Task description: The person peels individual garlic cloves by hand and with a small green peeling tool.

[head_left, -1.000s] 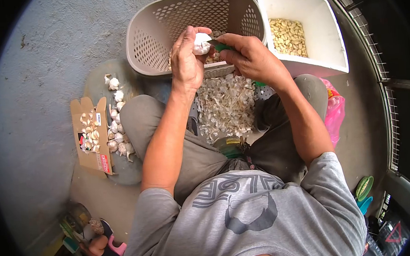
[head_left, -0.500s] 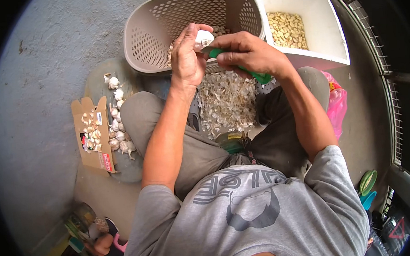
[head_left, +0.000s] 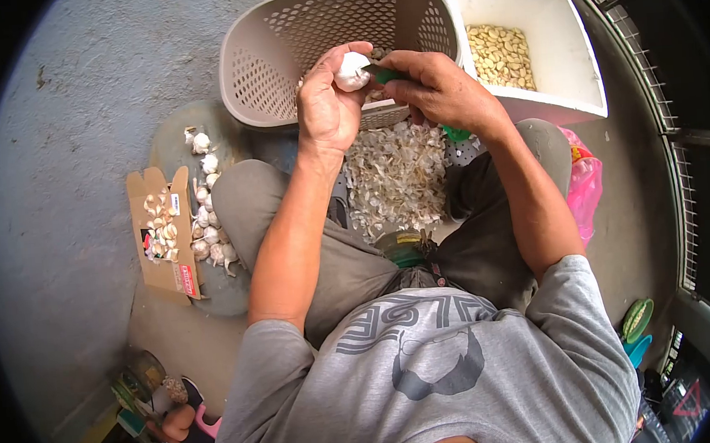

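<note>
My left hand [head_left: 326, 104] grips a white garlic bulb [head_left: 352, 71] at the fingertips, above the near rim of a beige perforated basket [head_left: 277, 54]. My right hand [head_left: 438, 90] holds a green-handled knife [head_left: 386, 74] whose tip touches the bulb. Under both hands a heap of papery garlic skins [head_left: 395, 177] lies between my knees. Most of the knife handle is hidden inside my fist.
A white tub [head_left: 574, 58] with peeled cloves [head_left: 501, 53] stands at the right. Whole garlic bulbs [head_left: 206, 207] and a cardboard box of cloves [head_left: 160, 231] lie at my left knee. A pink bag [head_left: 585, 189] sits at the right.
My right hand has drawn back from a flatter grip, tucking the green handle into the fist. The bulb has turned slightly in my left fingers. Both hands stay over the basket rim.
</note>
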Tool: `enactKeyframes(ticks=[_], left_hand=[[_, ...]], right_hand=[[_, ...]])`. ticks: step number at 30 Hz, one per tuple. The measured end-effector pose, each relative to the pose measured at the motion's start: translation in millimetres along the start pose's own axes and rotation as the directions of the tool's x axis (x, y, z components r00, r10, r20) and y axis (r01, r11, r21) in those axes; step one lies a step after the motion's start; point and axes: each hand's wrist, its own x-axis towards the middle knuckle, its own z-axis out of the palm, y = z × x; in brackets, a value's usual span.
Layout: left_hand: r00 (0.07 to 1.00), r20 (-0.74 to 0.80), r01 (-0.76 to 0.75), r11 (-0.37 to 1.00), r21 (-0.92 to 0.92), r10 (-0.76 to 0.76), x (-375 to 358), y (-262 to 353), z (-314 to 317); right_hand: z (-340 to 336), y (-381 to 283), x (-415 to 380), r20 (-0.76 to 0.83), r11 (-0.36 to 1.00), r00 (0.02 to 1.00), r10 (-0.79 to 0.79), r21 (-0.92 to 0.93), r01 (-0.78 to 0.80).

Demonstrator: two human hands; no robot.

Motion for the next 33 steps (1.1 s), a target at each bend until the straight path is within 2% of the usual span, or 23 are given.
enactKeyframes(ticks=[1,4,7,10,13,16,22,28,33], left_hand=[[1.0,0.008,-0.008,1.0,-0.002,0.008,0,1,0],[0.999,0.047,0.011,0.998,-0.055,-0.009,0,1,-6],[0.999,0.047,0.027,0.996,-0.081,-0.023,1,-1,-12],[1.0,0.023,0.015,0.992,-0.126,-0.012,3,-5,-13],[0.999,-0.013,0.05,0.992,-0.117,-0.052,-3,-11,-5],[0.987,0.054,0.155,0.988,-0.016,-0.154,-9,-11,-6],[0.989,0.051,0.142,0.988,-0.063,-0.139,-2,-2,-16],[0.997,-0.01,0.079,0.997,0.011,-0.079,-2,-4,-12],[0.999,-0.029,0.019,0.985,0.17,-0.014,-4,-9,-5]], right_hand=[[1,1,1,-0.035,1.0,0.999,0.001,-0.003,-0.001],[1,9,6,-0.117,0.981,0.982,-0.151,-0.142,0.134],[2,3,5,-0.029,0.997,0.998,0.064,-0.031,-0.065],[8,12,8,-0.051,0.97,0.987,-0.153,-0.2,0.14],[12,10,7,-0.097,0.94,0.985,-0.141,-0.326,0.103],[11,12,8,-0.135,0.931,0.983,-0.124,-0.359,0.068],[3,7,6,0.005,0.951,0.994,-0.109,-0.29,0.106],[7,-3,3,-0.027,0.991,0.998,0.06,-0.12,-0.062],[10,-2,3,-0.025,0.993,0.997,0.067,-0.1,-0.069]])
